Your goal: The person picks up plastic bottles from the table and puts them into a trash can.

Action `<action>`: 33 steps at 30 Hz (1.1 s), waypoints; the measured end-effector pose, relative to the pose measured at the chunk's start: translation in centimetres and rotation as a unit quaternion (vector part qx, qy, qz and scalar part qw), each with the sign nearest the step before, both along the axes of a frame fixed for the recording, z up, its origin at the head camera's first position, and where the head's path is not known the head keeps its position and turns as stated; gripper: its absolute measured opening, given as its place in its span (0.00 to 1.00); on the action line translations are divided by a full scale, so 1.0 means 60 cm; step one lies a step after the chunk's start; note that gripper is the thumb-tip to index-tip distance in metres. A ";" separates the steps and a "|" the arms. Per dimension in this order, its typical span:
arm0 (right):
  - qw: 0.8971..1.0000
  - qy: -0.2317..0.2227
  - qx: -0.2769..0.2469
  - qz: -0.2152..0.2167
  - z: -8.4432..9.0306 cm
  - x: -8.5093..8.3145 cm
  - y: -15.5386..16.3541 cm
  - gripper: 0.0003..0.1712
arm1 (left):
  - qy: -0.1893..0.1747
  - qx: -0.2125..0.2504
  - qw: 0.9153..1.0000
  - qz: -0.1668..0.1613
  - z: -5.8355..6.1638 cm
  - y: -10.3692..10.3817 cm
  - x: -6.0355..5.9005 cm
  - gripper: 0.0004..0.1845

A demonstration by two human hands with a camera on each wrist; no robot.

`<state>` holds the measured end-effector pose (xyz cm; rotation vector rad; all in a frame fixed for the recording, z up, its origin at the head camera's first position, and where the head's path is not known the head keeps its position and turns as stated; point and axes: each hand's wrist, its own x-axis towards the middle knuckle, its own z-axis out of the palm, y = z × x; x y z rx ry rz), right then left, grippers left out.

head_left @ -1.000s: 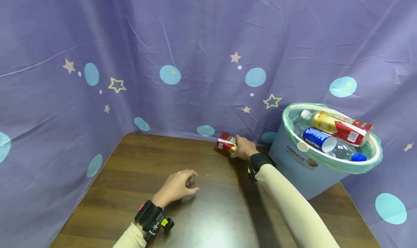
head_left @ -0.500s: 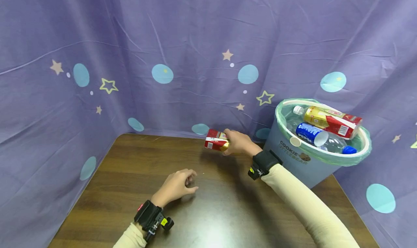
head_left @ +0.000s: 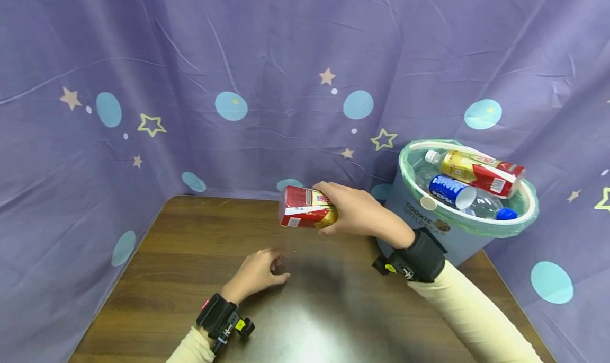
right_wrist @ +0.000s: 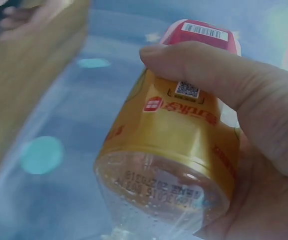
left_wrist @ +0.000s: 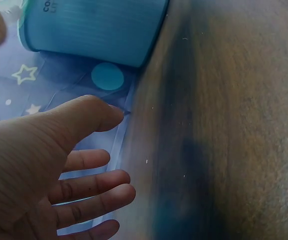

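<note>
A plastic drink bottle with a red and gold label (head_left: 305,209) is held above the table in my right hand (head_left: 359,212), lying sideways with its base to the left. Seen from the right wrist, my thumb crosses the bottle's label (right_wrist: 178,120), and droplets show inside the clear end; the cap is out of sight. My left hand (head_left: 254,275) rests over the table with fingers loosely bent. In the left wrist view its fingers (left_wrist: 91,187) are spread and nothing is between them and the thumb.
A blue-grey bin (head_left: 436,238) with a green liner stands at the table's right. Inside lie a red and gold bottle (head_left: 481,172), a blue can (head_left: 451,191) and a clear blue-capped bottle (head_left: 486,206). Behind the wooden table (head_left: 190,241) hangs a purple curtain (head_left: 281,50).
My right hand has lifted the bottle off the back of the table and brought it up, nearer and to the left. My left hand has stayed in place. The head view has shifted slightly.
</note>
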<state>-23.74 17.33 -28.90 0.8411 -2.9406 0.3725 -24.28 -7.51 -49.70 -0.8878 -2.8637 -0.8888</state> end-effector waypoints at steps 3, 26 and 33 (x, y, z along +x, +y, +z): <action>0.999 0.027 -0.010 0.017 0.033 0.027 0.005 0.48 | 0.002 0.007 1.000 -0.003 -0.002 0.001 0.000 0.21; 0.984 0.050 0.096 -0.139 0.221 0.015 0.181 0.52 | 0.022 0.005 1.000 -0.006 -0.008 -0.001 0.000 0.20; 0.972 -0.005 0.152 -0.179 0.222 -0.029 0.258 0.50 | 0.016 0.002 1.000 -0.005 -0.008 0.000 0.001 0.20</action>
